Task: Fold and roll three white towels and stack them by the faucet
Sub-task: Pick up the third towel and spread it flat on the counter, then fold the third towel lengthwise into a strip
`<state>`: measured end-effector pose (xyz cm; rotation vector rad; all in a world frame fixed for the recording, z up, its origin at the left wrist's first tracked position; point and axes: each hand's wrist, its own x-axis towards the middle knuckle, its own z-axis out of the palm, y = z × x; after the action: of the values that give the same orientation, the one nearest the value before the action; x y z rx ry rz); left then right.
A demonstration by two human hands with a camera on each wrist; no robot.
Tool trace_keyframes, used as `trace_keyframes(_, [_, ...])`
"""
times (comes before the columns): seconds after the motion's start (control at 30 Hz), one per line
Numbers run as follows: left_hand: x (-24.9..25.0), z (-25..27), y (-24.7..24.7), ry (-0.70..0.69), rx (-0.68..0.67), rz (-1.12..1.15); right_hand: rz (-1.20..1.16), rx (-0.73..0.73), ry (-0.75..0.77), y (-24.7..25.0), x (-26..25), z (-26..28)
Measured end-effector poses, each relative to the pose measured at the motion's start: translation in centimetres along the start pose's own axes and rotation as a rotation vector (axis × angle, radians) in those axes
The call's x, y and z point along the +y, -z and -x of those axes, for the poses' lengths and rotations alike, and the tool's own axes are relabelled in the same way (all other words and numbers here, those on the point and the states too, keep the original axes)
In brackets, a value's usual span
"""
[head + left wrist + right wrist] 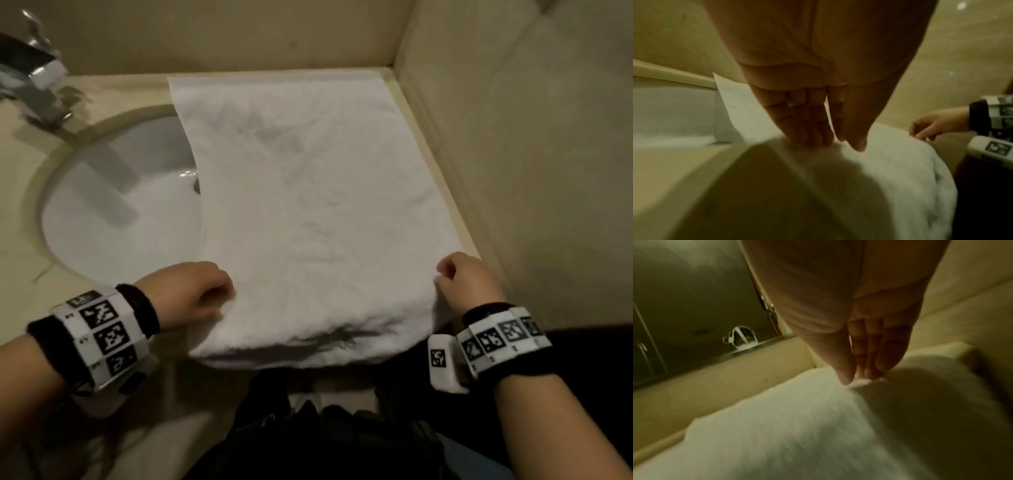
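A white towel (318,212) lies spread lengthwise on a beige bathroom surface (20,164), running from the back wall toward the person. Its left edge hangs over the white sink basin (120,212) and hides part of the drain; its near end droops over the front edge. The faucet (34,78) stands at the far left corner, blurred and partly cut off by the frame.

The left hand (191,294) sits at the towel's near left edge, and the right hand (466,281) at the near right edge. From the head view the curled knuckles cover the fingertips, so the grip is hard to read there. The left wrist view shows the left hand's fingers (807,129) and thumb closing together on the towel's edge, pinching it. The right wrist view shows the right hand's fingers (875,360) and thumb pinching a small raised tuft of towel. That same view, heavily blurred, also catches a mirror (694,305) beyond the surface, which the head view does not show. Only one towel is visible anywhere.
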<state>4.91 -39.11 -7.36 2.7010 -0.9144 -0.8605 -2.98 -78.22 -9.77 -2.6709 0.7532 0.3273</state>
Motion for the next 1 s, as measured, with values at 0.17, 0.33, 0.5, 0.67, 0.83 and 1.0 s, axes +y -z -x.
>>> trace_keyframes(0.17, [0.6,0.7,-2.3,0.041,0.153,0.016,-0.007,0.105,-0.012,-1.7,1.8,-0.6])
trace_keyframes(0.33, [1.1,1.1,-2.3,-0.084,0.197,0.027,0.025,0.064,-0.049,-0.7,2.3,-1.7])
trace_keyframes(0.5, [-1.2,2.3,-1.9,-0.219,0.129,-0.111,-0.041,0.144,-0.009,0.1,-0.2,1.1])
trace_keyframes(0.67, [-1.6,0.1,-1.1,-0.247,0.017,-0.105,-0.271,0.005,0.189,-0.7,-9.0,7.5])
trace_keyframes(0.83, [-1.0,-2.2,0.4,-0.299,-0.015,-0.053,-0.391,-0.249,0.262,-4.5,-18.6,12.7])
trace_keyframes(1.0, [0.0,-3.9,2.6,-0.397,-0.015,-0.019,-0.219,-0.17,0.068,-9.2,-22.1,13.8])
